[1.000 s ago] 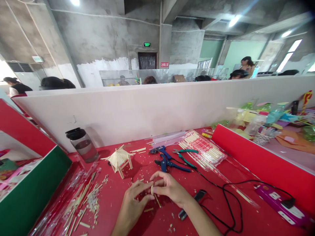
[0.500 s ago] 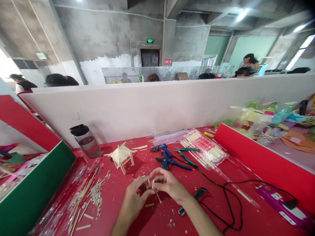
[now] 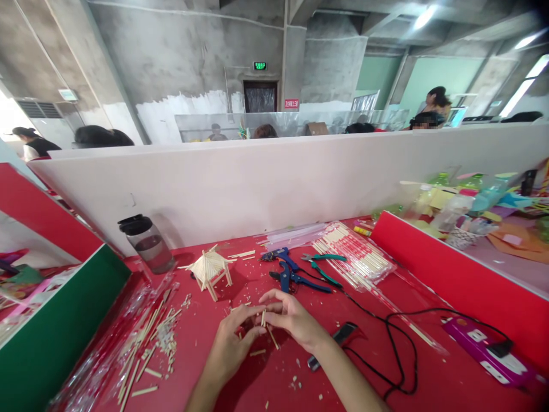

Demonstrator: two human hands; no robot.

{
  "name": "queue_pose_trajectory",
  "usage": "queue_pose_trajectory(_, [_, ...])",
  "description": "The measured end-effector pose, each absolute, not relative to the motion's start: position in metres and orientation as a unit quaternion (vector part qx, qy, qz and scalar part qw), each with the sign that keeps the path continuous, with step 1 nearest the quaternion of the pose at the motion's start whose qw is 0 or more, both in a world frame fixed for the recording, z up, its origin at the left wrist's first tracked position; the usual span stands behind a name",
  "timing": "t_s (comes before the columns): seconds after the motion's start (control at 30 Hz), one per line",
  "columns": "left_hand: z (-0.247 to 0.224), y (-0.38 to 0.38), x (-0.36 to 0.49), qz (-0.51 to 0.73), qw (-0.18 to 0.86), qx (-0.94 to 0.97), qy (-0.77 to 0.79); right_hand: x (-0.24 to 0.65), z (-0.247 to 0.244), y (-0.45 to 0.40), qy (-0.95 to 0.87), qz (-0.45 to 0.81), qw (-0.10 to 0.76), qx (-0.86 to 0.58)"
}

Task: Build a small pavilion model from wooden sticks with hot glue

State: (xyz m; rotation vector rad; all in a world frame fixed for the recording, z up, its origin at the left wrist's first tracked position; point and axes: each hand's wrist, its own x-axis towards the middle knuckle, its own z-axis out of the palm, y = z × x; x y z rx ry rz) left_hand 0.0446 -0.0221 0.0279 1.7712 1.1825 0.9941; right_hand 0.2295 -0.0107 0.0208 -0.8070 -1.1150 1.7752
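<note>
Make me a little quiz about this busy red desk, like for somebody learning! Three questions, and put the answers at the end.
1. What colour is the power strip?
A. Green
B. Yellow
C. Purple

2. True or false: in the picture, the bottle stands to the left of the small stick model.

3. What is at the fingertips, between the left hand and the right hand?

Key:
1. C
2. True
3. Short pale sticks

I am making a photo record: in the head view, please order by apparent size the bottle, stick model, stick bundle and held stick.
Stick bundle
Bottle and stick model: too alike to rank
Held stick
</note>
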Motion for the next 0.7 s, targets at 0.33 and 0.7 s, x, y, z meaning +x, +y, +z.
queue_pose_trajectory(0.33, [0.026, -0.017, 0.029, 0.399, 0.337, 0.701, 0.485, 0.233, 0.018, -0.006, -0.438, 0.681, 0.467, -0.355])
queue_pose_trajectory(0.7, [0.016, 0.004, -0.009, 0.343, 0.248, 0.707, 0.567, 0.236, 0.033, -0.004, -0.438, 0.628, 0.520, -0.379])
